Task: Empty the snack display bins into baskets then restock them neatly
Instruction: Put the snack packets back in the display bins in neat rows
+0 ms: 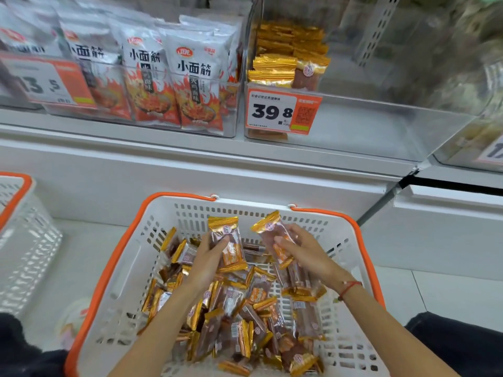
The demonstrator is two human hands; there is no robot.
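We note the left hand point(211, 258) gripping one gold-edged snack packet point(228, 244) and the right hand point(300, 250) gripping another, tilted packet point(275, 238), both above the white basket point(130, 257) of loose packets, while the display bin point(353, 126) holds a short stack, apparently at its left end.

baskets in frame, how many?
2. One basket sits centre under both hands, full of gold-edged snack packs. A second basket is at the left edge, cut off by the frame. Others may lie outside the view.
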